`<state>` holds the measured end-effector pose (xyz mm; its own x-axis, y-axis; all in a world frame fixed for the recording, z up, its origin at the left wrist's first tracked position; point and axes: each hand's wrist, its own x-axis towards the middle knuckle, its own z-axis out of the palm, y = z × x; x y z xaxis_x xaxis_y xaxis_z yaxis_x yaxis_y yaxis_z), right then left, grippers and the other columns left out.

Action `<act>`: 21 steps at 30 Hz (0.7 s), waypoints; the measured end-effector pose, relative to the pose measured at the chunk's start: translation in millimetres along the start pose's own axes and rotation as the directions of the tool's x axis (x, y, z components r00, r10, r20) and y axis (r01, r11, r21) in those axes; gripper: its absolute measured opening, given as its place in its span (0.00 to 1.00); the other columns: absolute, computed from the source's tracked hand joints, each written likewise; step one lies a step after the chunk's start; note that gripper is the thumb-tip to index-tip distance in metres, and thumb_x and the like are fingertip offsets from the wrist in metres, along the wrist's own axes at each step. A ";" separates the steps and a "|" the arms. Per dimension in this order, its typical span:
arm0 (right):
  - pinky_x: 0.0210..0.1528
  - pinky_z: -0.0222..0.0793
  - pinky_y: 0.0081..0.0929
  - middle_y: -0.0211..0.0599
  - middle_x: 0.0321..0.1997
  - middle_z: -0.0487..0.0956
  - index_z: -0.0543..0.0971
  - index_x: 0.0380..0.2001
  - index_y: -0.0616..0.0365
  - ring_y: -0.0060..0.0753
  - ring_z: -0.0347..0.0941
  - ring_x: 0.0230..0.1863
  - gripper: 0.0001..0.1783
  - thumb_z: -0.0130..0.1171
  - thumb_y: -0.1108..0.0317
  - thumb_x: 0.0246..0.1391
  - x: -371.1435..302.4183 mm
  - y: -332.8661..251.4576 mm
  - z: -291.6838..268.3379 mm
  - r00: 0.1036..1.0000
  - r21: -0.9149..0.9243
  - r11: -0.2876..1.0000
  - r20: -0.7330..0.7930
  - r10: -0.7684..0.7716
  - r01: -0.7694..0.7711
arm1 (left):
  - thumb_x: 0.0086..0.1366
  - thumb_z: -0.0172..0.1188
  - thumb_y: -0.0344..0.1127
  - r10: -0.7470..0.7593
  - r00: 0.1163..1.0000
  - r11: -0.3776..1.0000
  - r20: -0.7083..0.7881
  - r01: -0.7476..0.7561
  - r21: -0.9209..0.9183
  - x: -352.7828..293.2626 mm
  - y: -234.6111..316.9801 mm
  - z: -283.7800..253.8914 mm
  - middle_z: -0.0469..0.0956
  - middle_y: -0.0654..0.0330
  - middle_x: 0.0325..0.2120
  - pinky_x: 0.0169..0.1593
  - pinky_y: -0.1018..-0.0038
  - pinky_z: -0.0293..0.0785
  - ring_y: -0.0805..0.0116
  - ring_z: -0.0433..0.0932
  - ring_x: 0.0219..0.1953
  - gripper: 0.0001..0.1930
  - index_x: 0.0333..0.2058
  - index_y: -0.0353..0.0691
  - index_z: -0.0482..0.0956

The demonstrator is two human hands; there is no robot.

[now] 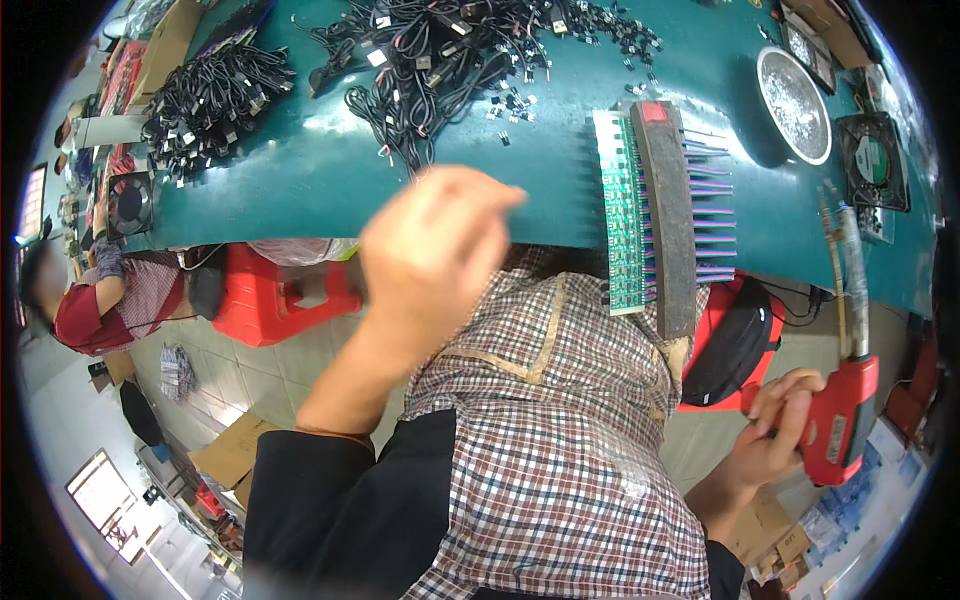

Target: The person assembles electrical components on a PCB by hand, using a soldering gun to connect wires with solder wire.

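Note:
My left hand [430, 255] is raised at the near edge of the green table [300, 180], blurred, its fingers curled with nothing seen in them. My right hand [775, 425] grips the red handle of a soldering gun [845, 400] whose long tip points up toward the table's right edge. A green circuit board strip [622, 210] lies clamped under a dark bar [668, 210], with purple wires [712, 215] sticking out to the right. It hangs over the table edge between my hands.
Piles of black cables [215, 100] and small connectors [450, 60] cover the far table. A metal bowl [795, 100] and a small fan [873, 160] sit at the right. A red stool [275, 300] stands below. A person in red [95, 305] sits at the left.

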<state>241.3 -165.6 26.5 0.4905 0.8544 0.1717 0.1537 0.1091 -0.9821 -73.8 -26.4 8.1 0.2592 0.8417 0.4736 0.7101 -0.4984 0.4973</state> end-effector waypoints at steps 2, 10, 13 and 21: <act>0.18 0.53 0.15 0.39 0.29 0.70 0.70 0.30 0.66 0.11 0.51 0.14 0.09 0.48 0.72 0.64 14.2 -5.5 9.8 0.997 -0.070 0.997 -0.077 -0.019 0.014 | 0.50 0.65 0.21 -0.081 0.997 0.984 0.002 0.079 0.162 9.9 -14.2 -16.8 0.80 0.62 0.33 0.33 0.69 0.77 0.62 0.80 0.31 0.11 0.32 0.43 0.86; 0.20 0.57 0.16 0.40 0.33 0.73 0.72 0.40 0.68 0.13 0.56 0.16 0.06 0.51 0.73 0.67 37.3 -0.1 3.9 0.995 0.051 0.995 0.044 -0.091 0.089 | 0.48 0.71 0.27 0.028 0.970 0.943 0.242 -0.106 0.316 18.4 -41.3 -30.8 0.76 0.62 0.40 0.46 0.64 0.70 0.59 0.75 0.43 0.09 0.30 0.44 0.85; 0.19 0.57 0.16 0.39 0.32 0.73 0.72 0.37 0.67 0.13 0.55 0.15 0.07 0.51 0.72 0.66 47.0 -6.0 10.5 0.996 0.008 0.996 0.006 -0.093 0.093 | 0.49 0.72 0.29 0.103 0.954 0.925 0.283 -0.196 0.325 25.8 -46.0 -28.5 0.77 0.62 0.41 0.46 0.63 0.69 0.59 0.75 0.44 0.10 0.31 0.44 0.83; 0.19 0.58 0.17 0.38 0.31 0.74 0.73 0.34 0.66 0.12 0.55 0.14 0.08 0.51 0.71 0.67 77.9 -17.9 10.8 0.985 0.035 0.991 -0.119 -0.123 0.128 | 0.75 0.53 0.30 -0.329 0.930 0.886 -0.162 0.244 -0.395 45.3 -40.5 -22.9 0.76 0.57 0.50 0.56 0.74 0.67 0.69 0.73 0.51 0.06 0.45 0.36 0.77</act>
<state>267.6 -95.5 56.6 0.5667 0.7676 0.2994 0.1855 0.2352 -0.9541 -105.8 27.1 26.1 -0.0989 0.9134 0.3948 0.4337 -0.3175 0.8433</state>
